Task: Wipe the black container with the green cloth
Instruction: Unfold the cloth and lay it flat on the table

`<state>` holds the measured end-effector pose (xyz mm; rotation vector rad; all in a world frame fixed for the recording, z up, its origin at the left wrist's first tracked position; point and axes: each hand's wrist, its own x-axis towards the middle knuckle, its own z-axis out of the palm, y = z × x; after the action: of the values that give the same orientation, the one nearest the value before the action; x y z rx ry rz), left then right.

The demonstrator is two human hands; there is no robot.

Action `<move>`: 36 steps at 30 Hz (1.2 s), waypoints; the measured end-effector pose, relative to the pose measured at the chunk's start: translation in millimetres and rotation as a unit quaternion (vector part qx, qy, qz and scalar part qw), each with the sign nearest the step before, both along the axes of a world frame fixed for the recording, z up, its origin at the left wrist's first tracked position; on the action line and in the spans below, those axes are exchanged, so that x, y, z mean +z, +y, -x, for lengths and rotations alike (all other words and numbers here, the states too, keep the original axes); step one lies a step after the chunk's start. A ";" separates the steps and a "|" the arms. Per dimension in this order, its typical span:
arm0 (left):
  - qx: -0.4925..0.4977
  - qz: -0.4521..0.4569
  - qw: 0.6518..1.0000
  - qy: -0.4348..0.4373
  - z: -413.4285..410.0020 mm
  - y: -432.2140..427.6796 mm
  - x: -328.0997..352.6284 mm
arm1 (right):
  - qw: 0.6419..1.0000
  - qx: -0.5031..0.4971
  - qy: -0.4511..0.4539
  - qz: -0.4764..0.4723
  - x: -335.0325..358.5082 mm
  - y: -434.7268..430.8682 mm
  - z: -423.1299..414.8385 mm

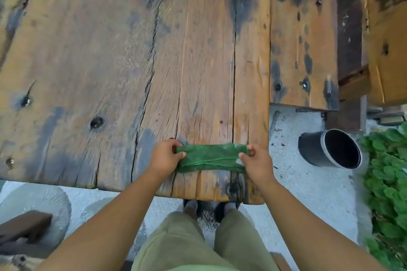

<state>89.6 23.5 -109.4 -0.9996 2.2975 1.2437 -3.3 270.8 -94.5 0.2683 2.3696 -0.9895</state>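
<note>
A folded green cloth [211,158] lies on the near edge of a weathered wooden table [110,61]. My left hand [165,156] pinches its left end and my right hand [256,161] pinches its right end. The black container [330,149], a round pot, stands on the pale ground to the right of the table, its opening tilted toward me. Neither hand touches the container.
A wooden bench [304,35] runs along the table's right side. Green leafy plants [387,182] grow at the far right beside the container. A stone slab [35,207] and a dark wooden piece [22,226] lie at the lower left. My legs stand at the table's edge.
</note>
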 end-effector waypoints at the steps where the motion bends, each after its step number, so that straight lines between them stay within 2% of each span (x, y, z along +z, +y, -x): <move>1: -0.014 0.030 0.999 0.011 -2.7 2.6 -6.1 | 1.000 0.005 0.014 -0.014 -5.8 -2.3 -1.1; 4: -0.059 0.113 0.991 0.042 -7.4 9.5 -11.2 | 0.997 0.025 0.044 -0.051 -11.8 -6.2 -0.7; 8: -0.005 0.115 0.992 0.046 -15.4 10.0 -8.4 | 0.991 0.054 0.069 -0.104 -10.3 -2.8 -1.9; 10: -0.019 0.150 0.988 0.040 -21.0 8.8 -3.6 | 0.984 0.078 0.096 -0.125 -7.0 -0.6 -3.1; 12: -0.040 0.187 0.981 0.035 -25.9 7.0 0.6 | 0.980 0.104 0.124 -0.113 -3.7 -0.7 -3.5; 14: -0.057 0.185 0.979 0.059 -28.7 4.4 4.1 | 0.975 0.146 0.146 -0.080 1.4 -5.6 -5.9; 17: -0.169 0.153 0.966 0.124 -28.5 4.2 8.7 | 0.950 0.250 0.174 -0.064 6.7 -15.4 -13.9; 19: -0.300 0.155 0.935 0.111 -28.8 9.2 8.5 | 0.927 0.328 0.166 -0.073 6.8 -21.1 -19.6; 21: -0.386 0.201 0.897 0.077 -30.2 14.1 5.7 | 0.909 0.382 0.140 -0.097 4.4 -25.3 -23.5; 23: -0.402 0.225 0.884 0.076 -28.7 12.8 2.7 | 0.903 0.396 0.119 -0.120 2.5 -28.0 -25.0; 27: -0.402 0.192 0.891 0.087 -16.5 1.9 7.9 | 0.908 0.386 0.107 -0.126 0.9 -30.8 -24.2; 32: -0.464 0.221 0.856 0.061 -17.5 -2.4 7.8 | 0.891 0.419 0.102 -0.143 -0.1 -30.4 -24.2; 36: -0.477 0.239 0.842 0.077 -12.0 -2.3 8.4 | 0.896 0.412 0.098 -0.130 1.4 -35.3 -12.8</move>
<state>101.6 21.2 -101.0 0.2281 2.6944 0.3357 9.5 235.5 -93.1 -0.7278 2.4071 -0.2957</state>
